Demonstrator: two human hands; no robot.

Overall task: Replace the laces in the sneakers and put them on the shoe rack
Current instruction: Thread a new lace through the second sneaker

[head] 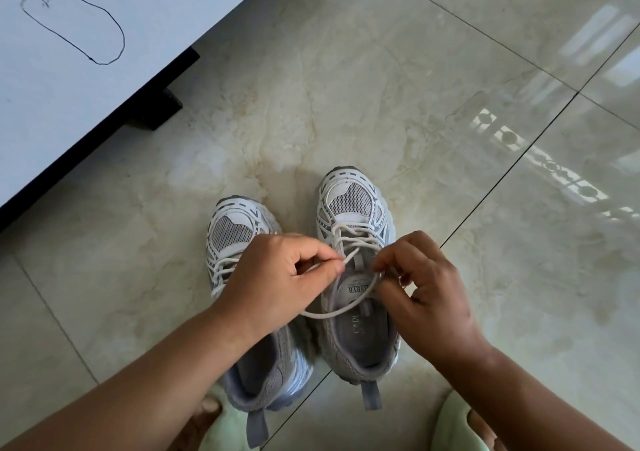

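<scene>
Two grey-and-white mesh sneakers stand side by side on the floor, toes pointing away from me. The left sneaker [239, 232] is laced and partly hidden under my left forearm. The right sneaker [353, 208] carries a white lace [349, 306] whose loose part hangs in a loop over the tongue. My left hand [277, 274] pinches one end of that lace between thumb and forefinger. My right hand [429, 287] pinches the lace at the shoe's right side, fingers curled around it.
A white cabinet [86, 86] with a black pen outline drawn on it and a dark base stands at the upper left. Glossy marble floor tiles [450, 86] spread all around. My feet in pale green slippers [457, 426] sit at the bottom edge.
</scene>
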